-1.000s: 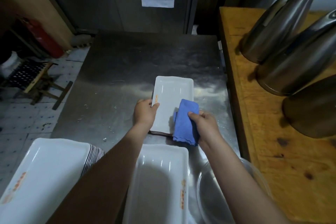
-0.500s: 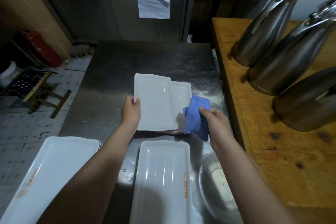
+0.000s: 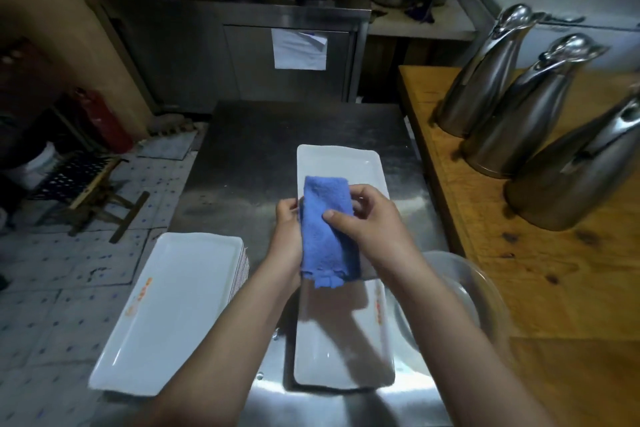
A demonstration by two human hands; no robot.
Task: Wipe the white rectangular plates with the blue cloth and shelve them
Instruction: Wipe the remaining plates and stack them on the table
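The blue cloth [image 3: 325,236] hangs folded between both hands, above the steel table [image 3: 242,163]. My left hand [image 3: 287,229] grips its left edge. My right hand [image 3: 370,218] pinches its right side, thumb on top. Behind the hands a white rectangular plate [image 3: 339,163] lies flat on the table, partly hidden by the cloth. A second white plate [image 3: 343,340] lies nearer to me, below the cloth. At the near left stands a stack of white plates [image 3: 169,308].
A clear glass bowl [image 3: 460,291] sits at the table's right edge. Three steel jugs [image 3: 519,107] stand on the wooden counter [image 3: 554,270] to the right. A steel cabinet [image 3: 242,55] is behind the table, and a tiled floor with a stool [image 3: 79,177] lies to the left.
My left hand has let go of the plate it was lifting and now grips the cloth together with my right hand. The view has tilted up.
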